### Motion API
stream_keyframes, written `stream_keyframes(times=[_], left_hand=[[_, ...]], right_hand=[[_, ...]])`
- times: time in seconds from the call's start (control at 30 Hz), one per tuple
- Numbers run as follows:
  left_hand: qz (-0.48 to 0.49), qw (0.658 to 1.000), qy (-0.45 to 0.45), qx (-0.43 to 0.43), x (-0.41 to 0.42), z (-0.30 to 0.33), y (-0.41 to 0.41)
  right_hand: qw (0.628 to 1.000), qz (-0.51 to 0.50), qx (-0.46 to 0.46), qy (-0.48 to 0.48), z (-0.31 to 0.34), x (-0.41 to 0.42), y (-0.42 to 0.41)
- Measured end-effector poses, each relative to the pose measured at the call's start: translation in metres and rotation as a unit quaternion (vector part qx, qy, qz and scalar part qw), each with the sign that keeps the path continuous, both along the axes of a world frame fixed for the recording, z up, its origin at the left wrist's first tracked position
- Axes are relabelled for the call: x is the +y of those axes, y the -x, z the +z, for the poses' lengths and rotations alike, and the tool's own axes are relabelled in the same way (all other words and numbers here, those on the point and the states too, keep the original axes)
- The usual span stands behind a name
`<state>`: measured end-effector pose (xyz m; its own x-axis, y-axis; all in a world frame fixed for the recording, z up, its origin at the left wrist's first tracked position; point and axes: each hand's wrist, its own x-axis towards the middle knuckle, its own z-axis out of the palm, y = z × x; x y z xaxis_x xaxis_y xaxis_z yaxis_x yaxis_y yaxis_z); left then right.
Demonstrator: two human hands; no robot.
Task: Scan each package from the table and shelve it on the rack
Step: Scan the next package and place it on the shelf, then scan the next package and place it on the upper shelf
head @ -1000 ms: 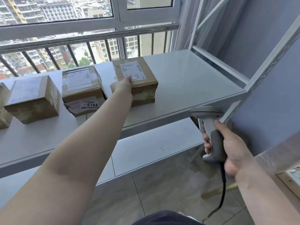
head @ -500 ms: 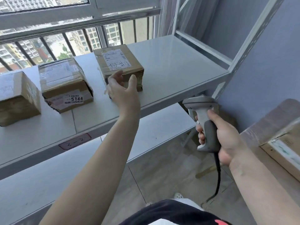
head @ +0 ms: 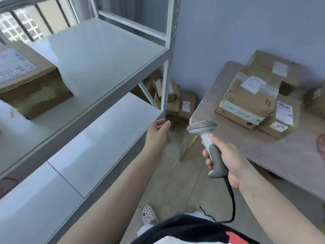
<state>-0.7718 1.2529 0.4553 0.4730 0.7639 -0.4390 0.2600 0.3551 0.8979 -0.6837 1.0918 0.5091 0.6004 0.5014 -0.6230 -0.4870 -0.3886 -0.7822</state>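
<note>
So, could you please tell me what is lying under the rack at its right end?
Several cardboard boxes sit on the floor there, behind the rack post. The shelves hide how far the pile runs leftward.

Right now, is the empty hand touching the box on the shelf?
Apart. The head view shows the left hand open near the rack's corner post, bare shelf separating it from the box.

Blue-grey wall [head: 246, 23], tiled floor [head: 168, 173], daylight through barred window [head: 26, 29].
</note>
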Motion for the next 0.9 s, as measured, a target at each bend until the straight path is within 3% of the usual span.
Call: stream_keyframes(times=[0.33,0.7,0.9], left_hand=[[-0.126,0.99,0.033,0.048,-0.118,-0.021,-0.097],[-0.115,0.983,0.135,0.052,-0.284,-0.046,-0.211],[-0.091,0.973,0.199,0.068,-0.323,-0.047,-0.286]], right_hand=[[0.989,-0.142,0.025,0.001,-0.008,-0.151,-0.06],[0.966,-0.258,0.001,0.004,-0.005,-0.358,-0.146],[0.946,-0.325,-0.015,-0.013,0.0,-0.427,-0.186]])
